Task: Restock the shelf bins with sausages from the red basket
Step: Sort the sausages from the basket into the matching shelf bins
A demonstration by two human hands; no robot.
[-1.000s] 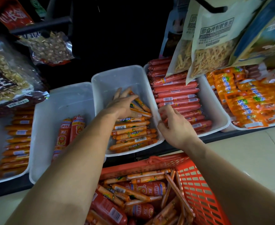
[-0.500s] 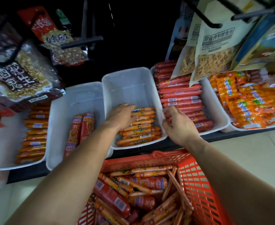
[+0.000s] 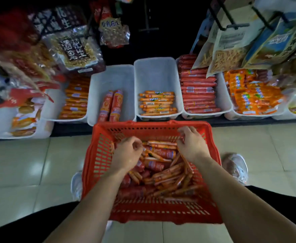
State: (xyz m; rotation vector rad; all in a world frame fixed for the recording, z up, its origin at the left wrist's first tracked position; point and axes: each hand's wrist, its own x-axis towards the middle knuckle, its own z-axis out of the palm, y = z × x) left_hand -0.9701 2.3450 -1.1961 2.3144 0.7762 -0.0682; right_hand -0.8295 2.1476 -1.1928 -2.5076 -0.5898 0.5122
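The red basket (image 3: 98, 155) stands on the floor in front of the shelf, full of mixed sausages (image 3: 163, 174), thin orange ones and thick red ones. Both hands are down inside it. My left hand (image 3: 128, 155) has its fingers curled over the left side of the pile; I cannot see whether it holds anything. My right hand (image 3: 191, 146) is closed around a thin sausage at the basket's far right. Above, the middle white bin (image 3: 157, 72) holds a neat stack of thin orange sausages (image 3: 157, 102). The bin to its left (image 3: 112, 79) holds two thick red sausages (image 3: 111, 106).
Other bins hold long red sausages (image 3: 198, 92), orange packets (image 3: 252, 95) and orange sausages (image 3: 75, 99). Snack bags (image 3: 229, 44) and peanut packs (image 3: 73, 50) hang over the bins. My shoes (image 3: 236, 169) flank the basket on the tiled floor.
Both hands have left the middle bin, where the thin orange sausages now lie stacked, and dropped into the red basket. The view has pulled back and tilted down.
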